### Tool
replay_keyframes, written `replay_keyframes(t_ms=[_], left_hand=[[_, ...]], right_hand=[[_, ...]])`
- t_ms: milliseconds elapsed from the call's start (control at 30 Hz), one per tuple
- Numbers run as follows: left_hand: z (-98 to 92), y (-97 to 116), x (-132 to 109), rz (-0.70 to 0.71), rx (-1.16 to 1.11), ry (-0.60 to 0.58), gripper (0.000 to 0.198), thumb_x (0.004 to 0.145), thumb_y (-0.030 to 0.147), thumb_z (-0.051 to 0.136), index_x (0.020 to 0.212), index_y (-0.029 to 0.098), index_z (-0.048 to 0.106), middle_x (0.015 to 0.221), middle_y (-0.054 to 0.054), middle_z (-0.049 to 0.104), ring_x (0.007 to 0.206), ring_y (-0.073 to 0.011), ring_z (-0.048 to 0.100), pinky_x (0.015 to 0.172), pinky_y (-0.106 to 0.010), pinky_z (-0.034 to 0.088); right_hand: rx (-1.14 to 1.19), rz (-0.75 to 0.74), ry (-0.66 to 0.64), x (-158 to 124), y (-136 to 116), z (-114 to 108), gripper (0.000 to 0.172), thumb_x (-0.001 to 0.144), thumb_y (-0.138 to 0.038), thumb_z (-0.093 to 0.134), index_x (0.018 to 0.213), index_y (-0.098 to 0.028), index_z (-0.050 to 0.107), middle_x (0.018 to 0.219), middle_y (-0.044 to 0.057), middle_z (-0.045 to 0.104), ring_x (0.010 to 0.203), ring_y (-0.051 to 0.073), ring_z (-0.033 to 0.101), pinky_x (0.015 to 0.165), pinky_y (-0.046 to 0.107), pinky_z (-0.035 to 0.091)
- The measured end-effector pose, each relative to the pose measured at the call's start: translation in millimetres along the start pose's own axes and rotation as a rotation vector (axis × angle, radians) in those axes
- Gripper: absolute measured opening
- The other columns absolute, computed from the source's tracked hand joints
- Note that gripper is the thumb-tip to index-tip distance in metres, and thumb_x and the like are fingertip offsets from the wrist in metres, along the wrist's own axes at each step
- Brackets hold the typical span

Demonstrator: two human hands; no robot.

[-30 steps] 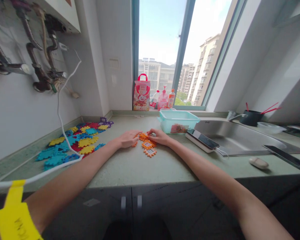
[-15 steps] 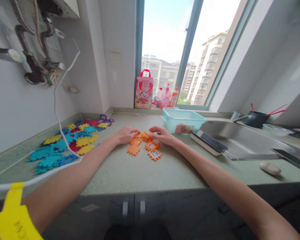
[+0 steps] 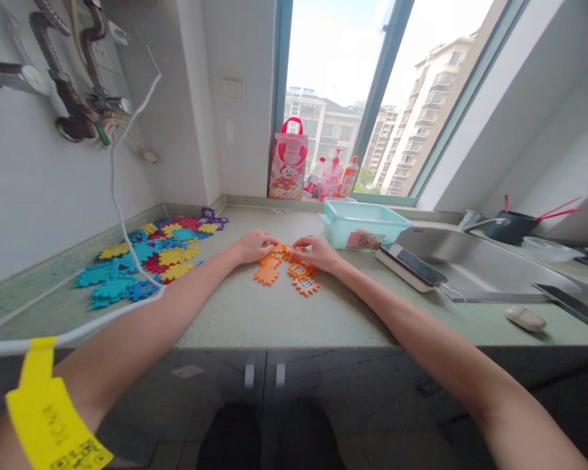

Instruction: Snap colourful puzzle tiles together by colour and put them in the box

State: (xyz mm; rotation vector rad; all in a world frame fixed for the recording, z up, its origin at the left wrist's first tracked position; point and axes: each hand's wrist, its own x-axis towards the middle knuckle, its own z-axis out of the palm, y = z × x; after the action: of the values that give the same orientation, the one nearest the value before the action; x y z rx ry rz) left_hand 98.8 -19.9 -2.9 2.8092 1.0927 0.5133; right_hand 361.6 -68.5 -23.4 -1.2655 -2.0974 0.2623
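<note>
Orange interlocking plastic pieces with notched edges lie in a small group on the countertop in front of me. My left hand (image 3: 255, 247) is closed, its thumb and fingertips pinching an orange piece at the back of the group. From the other side my right hand (image 3: 319, 253) closes its fingers on an orange piece (image 3: 287, 250) between the two hands. Plain orange pieces (image 3: 268, 269) lie just below my left hand. Under my right hand, an orange piece with a window pattern (image 3: 306, 285) lies flat near another, partly covered. The fingertips hide some edges.
Left lies a heap of blue, yellow, red and purple pieces (image 3: 149, 254), crossed by a white cable (image 3: 122, 219). At the back right stands a turquoise bin (image 3: 336, 225). A phone on a white block (image 3: 414, 266) sits beside the sink (image 3: 485, 277). A mouse-shaped object (image 3: 525, 319) is right.
The view has tilted downward, so the counter sits higher in the picture. My hands stay at the orange pieces, with my right fingers drawn in closer around one.
</note>
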Motion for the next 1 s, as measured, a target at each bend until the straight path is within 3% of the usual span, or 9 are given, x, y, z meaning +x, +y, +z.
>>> replay_keyframes(t_ms=[200,433,633,933,1000], left_hand=[[0.9,1.7,-0.6,-0.009,-0.052,0.007,0.05,0.091,0.056,0.061,0.125,0.025,0.08,0.12,-0.008,0.074,0.113,-0.0252,0.068,0.103,-0.032,0.05],[-0.8,4.9,-0.9,-0.023,-0.08,0.014,0.046,0.089,0.05,0.062,0.124,0.026,0.08,0.119,-0.006,0.075,0.111,-0.024,0.069,0.101,-0.03,0.051],[-1.6,4.4,-0.4,-0.027,-0.089,-0.017,0.043,0.088,0.043,0.063,0.122,0.023,0.08,0.125,-0.005,0.076,0.115,-0.0234,0.068,0.103,-0.029,0.05],[-2.8,4.5,-0.2,-0.001,-0.094,-0.042,0.044,0.087,0.037,0.06,0.124,0.022,0.08,0.129,-0.005,0.076,0.116,-0.0225,0.069,0.103,-0.027,0.05],[-2.4,4.9,0.4,-0.002,-0.095,-0.045,0.045,0.086,0.036,0.061,0.124,0.021,0.08,0.129,-0.005,0.076,0.116,-0.0224,0.069,0.104,-0.027,0.049]], right_hand=[[0.043,-0.022,-0.094,-0.2,4.4,-6.0,0.033,0.087,-0.047,0.075,0.108,-0.022,0.078,0.104,0.004,0.078,0.096,0.022,0.07,0.092,0.035,0.051],[0.237,0.036,-0.067,3.7,17.1,-9.7,0.034,0.086,-0.04,0.075,0.115,-0.022,0.074,0.119,0.007,0.077,0.111,0.023,0.07,0.094,0.037,0.054],[0.262,0.044,-0.095,4.3,28.0,-20.1,0.036,0.083,-0.032,0.074,0.119,-0.025,0.074,0.133,0.007,0.073,0.126,0.028,0.065,0.101,0.045,0.054],[0.2,0.015,-0.243,12.0,26.4,-19.0,0.038,0.081,-0.016,0.063,0.116,-0.024,0.076,0.155,0.008,0.059,0.137,0.03,0.058,0.116,0.049,0.042],[0.208,-0.02,-0.239,12.6,26.4,-16.0,0.038,0.079,-0.014,0.063,0.114,-0.024,0.075,0.152,0.006,0.062,0.138,0.029,0.057,0.119,0.048,0.039]])
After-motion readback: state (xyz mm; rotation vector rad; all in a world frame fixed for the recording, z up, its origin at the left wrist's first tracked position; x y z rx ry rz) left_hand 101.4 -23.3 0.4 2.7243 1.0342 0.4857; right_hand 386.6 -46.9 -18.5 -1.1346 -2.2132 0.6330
